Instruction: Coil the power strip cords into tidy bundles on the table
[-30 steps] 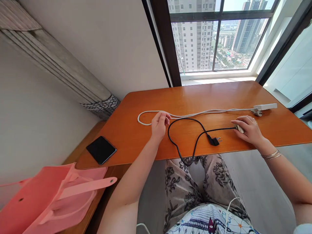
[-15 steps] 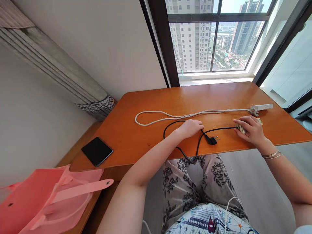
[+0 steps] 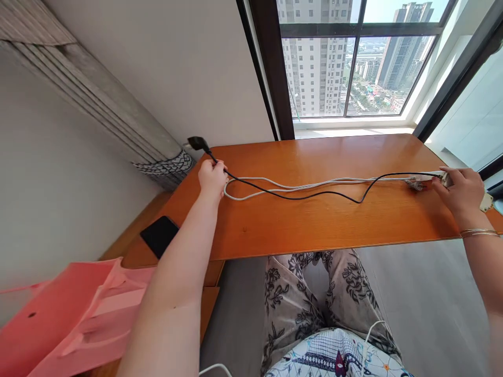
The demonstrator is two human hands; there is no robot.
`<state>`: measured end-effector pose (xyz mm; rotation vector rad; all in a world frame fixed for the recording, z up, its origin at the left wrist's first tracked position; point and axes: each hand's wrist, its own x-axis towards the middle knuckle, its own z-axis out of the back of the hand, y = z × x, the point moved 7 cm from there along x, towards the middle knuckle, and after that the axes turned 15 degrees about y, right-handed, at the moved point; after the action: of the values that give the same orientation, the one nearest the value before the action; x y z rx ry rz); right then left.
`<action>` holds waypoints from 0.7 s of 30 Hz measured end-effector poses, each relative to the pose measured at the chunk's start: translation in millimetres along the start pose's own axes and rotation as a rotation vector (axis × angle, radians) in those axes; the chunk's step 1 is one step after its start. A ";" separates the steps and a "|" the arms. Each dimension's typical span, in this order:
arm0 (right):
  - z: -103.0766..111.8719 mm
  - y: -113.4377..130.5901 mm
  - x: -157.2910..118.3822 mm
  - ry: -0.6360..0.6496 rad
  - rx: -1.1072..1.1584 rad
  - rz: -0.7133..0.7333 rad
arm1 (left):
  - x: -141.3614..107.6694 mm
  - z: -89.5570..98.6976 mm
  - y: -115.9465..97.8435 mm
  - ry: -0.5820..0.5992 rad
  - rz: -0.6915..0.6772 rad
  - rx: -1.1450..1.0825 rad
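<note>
My left hand [image 3: 212,178] grips the black power cord [image 3: 318,195] just below its black plug [image 3: 198,143], over the desk's far left corner. The cord runs rightward across the desk, fairly straight with one bend. At its other end, my right hand [image 3: 462,191] is closed around a pale power strip [image 3: 487,202], mostly hidden by the palm and fingers. Beneath and behind the black cord lies a folded white cord [image 3: 310,186]. Its white power strip [image 3: 426,177] is partly covered by my right hand.
The brown wooden desk [image 3: 298,230] stands against the wall and window. A black phone-like slab [image 3: 159,234] lies at its left, partly behind my left forearm. A pink bag or case [image 3: 58,314] sits at lower left. A patterned tieback [image 3: 168,165] gathers the curtain.
My left hand has moved left and away from me with the plug end, drawing out the looped black cord. My right hand has shifted right with the pale power strip.
</note>
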<state>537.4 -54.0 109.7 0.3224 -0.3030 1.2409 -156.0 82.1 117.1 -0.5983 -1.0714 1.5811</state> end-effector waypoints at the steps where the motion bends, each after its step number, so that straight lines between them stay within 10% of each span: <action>1: -2.1 -7.0 4.4 0.031 -0.032 -0.040 | 2.8 10.4 10.4 -0.027 0.078 -0.056; 10: -17.9 -27.1 25.6 0.231 -0.245 -0.163 | -7.7 22.3 64.2 -0.053 0.377 -0.219; 21: -39.7 -16.8 35.6 0.225 -0.087 -0.003 | 0.2 30.6 99.2 0.034 0.484 0.183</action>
<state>566.0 -12.1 86.1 0.1066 -0.1622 1.2447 -229.9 71.2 45.0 -0.7959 -0.7767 2.0524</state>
